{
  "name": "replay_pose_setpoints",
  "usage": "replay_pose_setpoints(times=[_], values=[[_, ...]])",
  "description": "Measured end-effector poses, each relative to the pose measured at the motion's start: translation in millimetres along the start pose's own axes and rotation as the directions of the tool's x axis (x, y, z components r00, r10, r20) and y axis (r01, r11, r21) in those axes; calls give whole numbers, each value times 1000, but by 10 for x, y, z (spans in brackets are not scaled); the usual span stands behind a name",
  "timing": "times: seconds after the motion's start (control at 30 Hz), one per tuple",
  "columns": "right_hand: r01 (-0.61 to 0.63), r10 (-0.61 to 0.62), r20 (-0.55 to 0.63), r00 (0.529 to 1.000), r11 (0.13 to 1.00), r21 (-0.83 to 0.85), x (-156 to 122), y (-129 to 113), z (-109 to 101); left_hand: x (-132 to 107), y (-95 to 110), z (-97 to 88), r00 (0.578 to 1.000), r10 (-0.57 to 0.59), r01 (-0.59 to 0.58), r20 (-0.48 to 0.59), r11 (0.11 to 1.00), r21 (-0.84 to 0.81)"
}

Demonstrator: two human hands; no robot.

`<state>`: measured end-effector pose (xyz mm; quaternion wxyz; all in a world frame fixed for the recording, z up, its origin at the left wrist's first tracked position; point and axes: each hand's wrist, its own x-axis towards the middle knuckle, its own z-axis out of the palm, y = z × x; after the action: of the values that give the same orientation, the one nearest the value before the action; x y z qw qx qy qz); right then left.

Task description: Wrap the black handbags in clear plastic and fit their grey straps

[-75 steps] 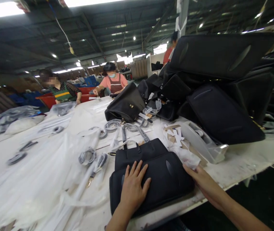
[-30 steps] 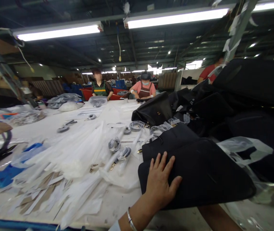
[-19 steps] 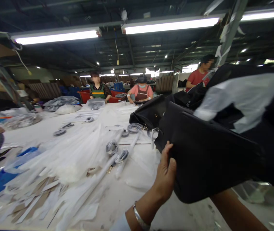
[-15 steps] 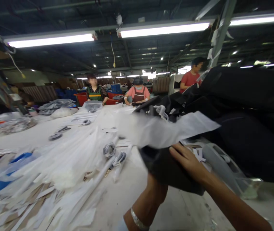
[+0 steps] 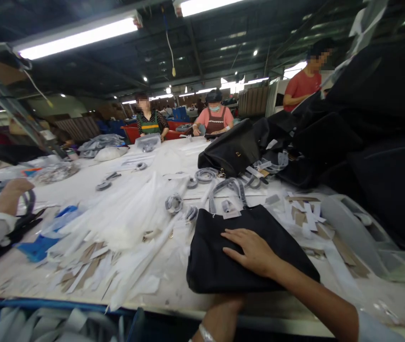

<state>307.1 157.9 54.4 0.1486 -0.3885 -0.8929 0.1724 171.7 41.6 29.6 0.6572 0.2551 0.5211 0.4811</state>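
A black handbag [image 5: 230, 259] lies at the table's front edge, its wrapped handles [image 5: 238, 187] pointing away from me. A small packet or tag [image 5: 230, 209] shows at its top edge between the handles. My right hand [image 5: 250, 249] rests palm down on the bag's upper side, fingers stretched out. Under the bag's near edge is my left hand [image 5: 223, 308]; only the wrist and back of it show, and the fingers are hidden.
Clear plastic bags [image 5: 127, 213], paper strips [image 5: 84, 266] and wrapped strap coils [image 5: 174, 203] cover the left. Black bags [image 5: 238, 147] are heaped at the right beside a translucent bin [image 5: 359, 228]. Co-workers sit opposite; another person's hand [image 5: 13, 190] is at left. A blue crate [image 5: 131, 323] stands below.
The white sheet over the bag has gone from view. The bag has come down flat toward me, and my right hand has flattened on it. My view has tilted down.
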Motion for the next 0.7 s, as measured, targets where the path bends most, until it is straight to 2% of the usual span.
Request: replay_pose_setpoints(times=[0.1, 0.17, 0.23, 0.27, 0.3, 0.33, 0.37, 0.4, 0.43, 0.47, 0.5, 0.53, 0.57, 0.6, 0.67, 0.7], values=[[28, -27, 9, 1000, 999, -41, -47, 76, 191, -55, -97, 37, 996, -40, 33, -75, 995, -93], [73, -74, -9, 997, 993, -89, -93, 139, 331, -170, -174, -31, 992, -86, 61, -95, 969, -239], [124, -134, -57, 989, 982, -142, -142, 199, 457, -371, -230, -194, 981, -159, 106, -111, 920, -378], [148, -163, -84, 983, 975, -164, -163, 223, 507, -489, -240, -305, 973, -184, 118, -141, 916, -383], [169, -191, -111, 975, 969, -181, -181, 244, 547, -603, -233, -427, 962, -182, 116, -204, 948, -297], [188, -216, -134, 967, 963, -194, -195, 260, 577, -700, -208, -554, 944, -122, 89, -308, 989, -117], [204, -237, -154, 959, 958, -203, -205, 274, 597, -770, -164, -681, 908, 7, 51, -418, 991, 126], [217, -254, -170, 952, 953, -212, -211, 286, 611, -806, -105, -801, 845, 189, 17, -500, 926, 378], [227, -268, -183, 946, 949, -219, -214, 297, 619, -807, -35, -911, 757, 387, 0, -527, 806, 592], [236, -280, -193, 940, 946, -225, -215, 309, 626, -778, 43, -1008, 662, 556, 0, -503, 671, 742], [244, -291, -202, 935, 943, -229, -214, 321, 631, -726, 122, -1091, 594, 670, -4, -444, 555, 832], [252, -301, -208, 931, 940, -232, -211, 333, 635, -660, 202, -1163, 569, 732, -26, -375, 472, 881], [260, -310, -212, 927, 937, -233, -208, 343, 639, -590, 279, -1226, 584, 748, -68, -317, 434, 898], [267, -317, -213, 924, 935, -234, -205, 352, 643, -523, 355, -1284, 622, 734, -121, -272, 434, 892], [276, -325, -208, 923, 932, -234, -199, 362, 647, -418, 504, -1395, 698, 677, -202, -233, 498, 843], [278, -327, -203, 923, 931, -235, -197, 363, 647, -379, 578, -1452, 720, 653, -223, -233, 536, 814]])
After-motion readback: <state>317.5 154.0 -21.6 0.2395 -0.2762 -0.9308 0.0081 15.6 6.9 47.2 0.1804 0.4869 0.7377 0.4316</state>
